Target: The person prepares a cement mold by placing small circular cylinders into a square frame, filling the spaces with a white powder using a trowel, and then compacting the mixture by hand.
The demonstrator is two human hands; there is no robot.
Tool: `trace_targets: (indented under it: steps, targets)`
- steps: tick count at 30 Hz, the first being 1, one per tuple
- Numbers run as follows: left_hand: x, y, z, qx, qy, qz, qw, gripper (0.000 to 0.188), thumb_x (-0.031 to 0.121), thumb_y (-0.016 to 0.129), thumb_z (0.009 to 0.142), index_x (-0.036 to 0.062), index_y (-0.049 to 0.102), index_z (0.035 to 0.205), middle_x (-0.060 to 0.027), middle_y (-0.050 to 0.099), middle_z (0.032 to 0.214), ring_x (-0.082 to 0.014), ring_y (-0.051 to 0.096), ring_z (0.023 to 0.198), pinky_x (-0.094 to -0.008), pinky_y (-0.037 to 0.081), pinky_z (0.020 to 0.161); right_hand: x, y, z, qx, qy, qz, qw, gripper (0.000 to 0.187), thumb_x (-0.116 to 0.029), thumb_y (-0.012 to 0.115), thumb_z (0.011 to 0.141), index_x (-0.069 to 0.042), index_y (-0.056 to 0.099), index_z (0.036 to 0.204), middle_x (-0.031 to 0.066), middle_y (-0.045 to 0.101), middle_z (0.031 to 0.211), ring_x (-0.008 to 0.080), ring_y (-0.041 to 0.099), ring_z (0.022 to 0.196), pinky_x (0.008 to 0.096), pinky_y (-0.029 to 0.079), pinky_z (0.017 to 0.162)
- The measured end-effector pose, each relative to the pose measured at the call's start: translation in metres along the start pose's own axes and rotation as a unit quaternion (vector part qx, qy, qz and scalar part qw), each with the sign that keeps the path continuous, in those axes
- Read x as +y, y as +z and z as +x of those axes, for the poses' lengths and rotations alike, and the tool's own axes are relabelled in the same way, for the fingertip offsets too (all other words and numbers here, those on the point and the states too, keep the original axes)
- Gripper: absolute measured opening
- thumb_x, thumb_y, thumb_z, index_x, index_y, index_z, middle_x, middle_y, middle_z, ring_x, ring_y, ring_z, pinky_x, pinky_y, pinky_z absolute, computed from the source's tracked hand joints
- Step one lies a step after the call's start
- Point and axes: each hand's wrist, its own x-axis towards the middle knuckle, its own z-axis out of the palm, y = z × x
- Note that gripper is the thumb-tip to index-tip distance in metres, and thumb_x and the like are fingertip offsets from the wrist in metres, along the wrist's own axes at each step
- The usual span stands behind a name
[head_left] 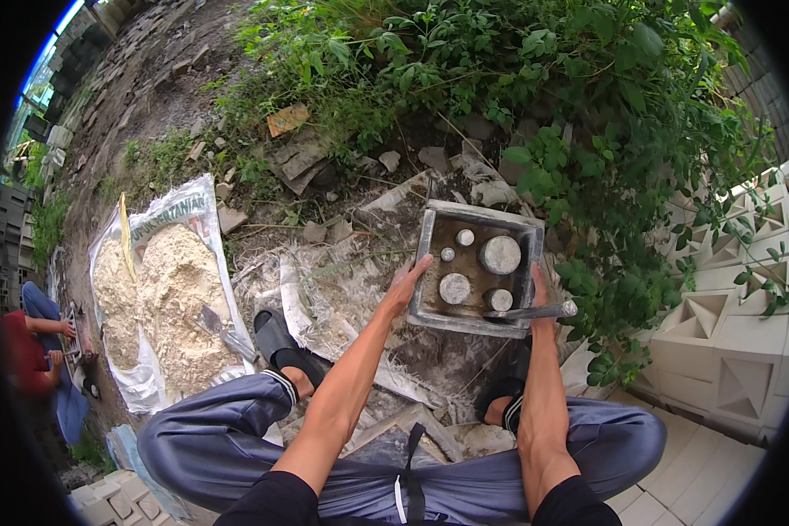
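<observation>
Square grey metal mould box [430, 263] sat between both hands: left hand [405, 287] flat-open on its left wall, right hand [539, 294] gripping right wall.

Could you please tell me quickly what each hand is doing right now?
Left hand: open, flat against the mould side.
Right hand: closed on the mould's right wall.

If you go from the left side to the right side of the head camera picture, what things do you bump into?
Another person's hands → white sack with a sandy pile → trowel → left hand → square grey mould → right hand → stack of white patterned blocks.
</observation>
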Motion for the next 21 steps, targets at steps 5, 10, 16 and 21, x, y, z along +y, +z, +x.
trace_targets:
  steps: [5, 10, 16, 21]
  targets:
    - [-0.053, -0.042, -0.015, 0.107, -0.021, -0.044, 0.993, 0.082, 0.061, 0.059, 0.08, -0.005, 0.047, 0.128, -0.0158, 0.056, 0.12, -0.0244, 0.056, 0.105, -0.0325, 0.042, 0.092, 0.011, 0.038, 0.01, -0.017, 0.064, -0.058, 0.996, 0.079, -0.054, 0.059, 0.084, -0.002, 0.038, 0.14, 0.0098, 0.047, 0.136, 0.0232, 0.049, 0.119, 0.0337, 0.036, 0.101]
    - [-0.042, -0.047, -0.057, 0.103, -0.027, -0.264, 0.958, 0.062, 0.053, 0.059, 0.084, 0.0021, 0.053, 0.119, -0.0056, 0.061, 0.103, -0.0162, 0.059, 0.089, -0.029, 0.047, 0.081, 0.035, 0.063, 0.021, -0.067, 0.138, -0.119, 0.981, 0.074, -0.054, 0.057, 0.086, -0.003, 0.041, 0.137, 0.0109, 0.051, 0.131, 0.022, 0.053, 0.111, 0.0326, 0.042, 0.095]
    - [-0.044, -0.11, -0.102, 0.178, 0.008, -0.289, 0.941, 0.051, 0.048, 0.058, 0.087, 0.0059, 0.054, 0.116, -0.0043, 0.061, 0.099, -0.0157, 0.059, 0.084, -0.0309, 0.049, 0.076, 0.062, 0.126, 0.004, -0.166, 0.18, -0.165, 0.956, 0.099, -0.067, 0.054, 0.079, 0.001, 0.025, 0.145, 0.0153, 0.026, 0.149, 0.0252, 0.026, 0.137, 0.0343, 0.019, 0.112]
    - [-0.014, -0.113, -0.144, 0.209, 0.054, -0.317, 0.924, 0.042, 0.04, 0.055, 0.089, 0.0064, 0.056, 0.114, -0.0069, 0.063, 0.101, -0.0184, 0.062, 0.084, -0.032, 0.05, 0.078, 0.074, 0.159, -0.009, -0.217, 0.189, -0.211, 0.934, 0.108, -0.067, 0.059, 0.074, 0.002, 0.018, 0.146, 0.0188, 0.022, 0.151, 0.0281, 0.021, 0.139, 0.0383, 0.015, 0.113]
